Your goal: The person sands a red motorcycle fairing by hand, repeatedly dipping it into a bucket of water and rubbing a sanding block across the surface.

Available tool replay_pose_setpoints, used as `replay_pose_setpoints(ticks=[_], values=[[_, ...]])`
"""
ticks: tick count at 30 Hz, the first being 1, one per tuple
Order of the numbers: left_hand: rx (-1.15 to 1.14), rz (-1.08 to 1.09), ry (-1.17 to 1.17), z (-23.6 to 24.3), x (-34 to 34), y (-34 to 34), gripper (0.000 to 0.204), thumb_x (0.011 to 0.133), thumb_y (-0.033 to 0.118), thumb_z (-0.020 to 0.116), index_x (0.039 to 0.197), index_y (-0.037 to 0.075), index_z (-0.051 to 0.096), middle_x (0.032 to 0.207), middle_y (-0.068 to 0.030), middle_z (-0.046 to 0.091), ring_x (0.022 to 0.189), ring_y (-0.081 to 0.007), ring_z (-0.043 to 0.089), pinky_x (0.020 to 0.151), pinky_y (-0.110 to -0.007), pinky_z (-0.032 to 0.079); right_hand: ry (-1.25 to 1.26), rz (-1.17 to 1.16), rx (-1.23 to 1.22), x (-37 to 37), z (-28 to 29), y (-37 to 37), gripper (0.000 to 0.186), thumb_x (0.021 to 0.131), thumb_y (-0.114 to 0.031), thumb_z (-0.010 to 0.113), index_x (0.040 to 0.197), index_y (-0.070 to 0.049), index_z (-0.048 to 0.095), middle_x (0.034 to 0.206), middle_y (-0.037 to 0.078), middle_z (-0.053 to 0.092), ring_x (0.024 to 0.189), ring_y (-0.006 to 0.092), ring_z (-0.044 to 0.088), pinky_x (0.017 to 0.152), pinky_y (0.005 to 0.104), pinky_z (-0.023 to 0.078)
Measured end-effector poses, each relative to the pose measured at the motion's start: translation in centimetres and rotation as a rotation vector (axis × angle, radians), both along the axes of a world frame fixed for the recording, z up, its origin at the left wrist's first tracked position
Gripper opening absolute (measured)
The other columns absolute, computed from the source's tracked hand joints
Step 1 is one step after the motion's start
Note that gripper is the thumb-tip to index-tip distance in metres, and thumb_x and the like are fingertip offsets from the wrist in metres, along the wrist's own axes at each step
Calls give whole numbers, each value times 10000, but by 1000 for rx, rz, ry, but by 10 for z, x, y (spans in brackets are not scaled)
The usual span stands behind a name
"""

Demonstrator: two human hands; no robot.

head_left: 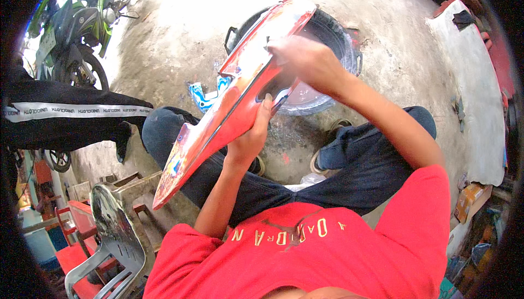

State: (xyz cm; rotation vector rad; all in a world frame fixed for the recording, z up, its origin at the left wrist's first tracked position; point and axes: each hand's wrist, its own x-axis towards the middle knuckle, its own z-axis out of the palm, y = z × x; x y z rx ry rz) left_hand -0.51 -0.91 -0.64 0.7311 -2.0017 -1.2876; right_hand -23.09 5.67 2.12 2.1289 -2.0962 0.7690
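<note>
Left hand gripping red fairing panel, right hand on top.

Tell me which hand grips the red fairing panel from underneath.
The left hand, thumb up on the red motorcycle fairing panel at mid-length. The right hand works on top, near the upper end above the black basin.

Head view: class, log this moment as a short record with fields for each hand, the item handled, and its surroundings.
Left hand: left hand grips the lower edge of the long red glossy plastic motorcycle panel.
Right hand: right hand rests on the panel's upper part, blurred.
Panel pose: tilted, over the lap.
Beneath: round black rubber tub on the concrete floor.
Nearby: green motorcycle, grey plastic chair.
</note>
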Motion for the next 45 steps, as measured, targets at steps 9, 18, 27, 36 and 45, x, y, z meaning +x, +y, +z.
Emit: replay_pose_setpoints(ticks=[9,18,27,36,45], values=[[2,13,-26,2,3,0,268,923,93,758,1148,-33,686,1053,-132,739,920,-223,709,838,-356,553,102,31,-127,-9,-11,-7,461,901,-93,602,1357,-21,603,1338,181,662,1248,306,647,1076,408,515],[43,-1,30,3,3,-1,261,934,84,743,1159,-33,680,1074,-120,739,929,-203,709,828,-337,556,173,63,-238,5,-14,-8,405,892,-170,645,1276,-42,651,1309,137,686,1221,286,663,1041,410,534],[61,-8,22,1,2,1,279,945,96,744,1182,-30,670,1088,-112,736,950,-186,706,844,-333,558,247,120,-281,28,11,5,392,905,-190,641,1272,-54,663,1324,144,678,1233,297,654,1052,426,521],[-60,9,-45,2,1,-5,271,946,88,740,1175,-38,666,1075,-119,743,954,-201,712,855,-352,559,237,120,-341,20,5,0,370,895,-209,642,1232,-61,677,1255,130,704,1143,287,692,1030,414,531],[63,17,19,-3,4,-3,303,931,109,759,1174,-46,663,1127,-156,721,1012,-251,691,898,-379,541,270,81,-158,-3,5,-5,421,899,-210,620,1277,-27,651,1302,152,683,1235,305,654,1075,420,515]])
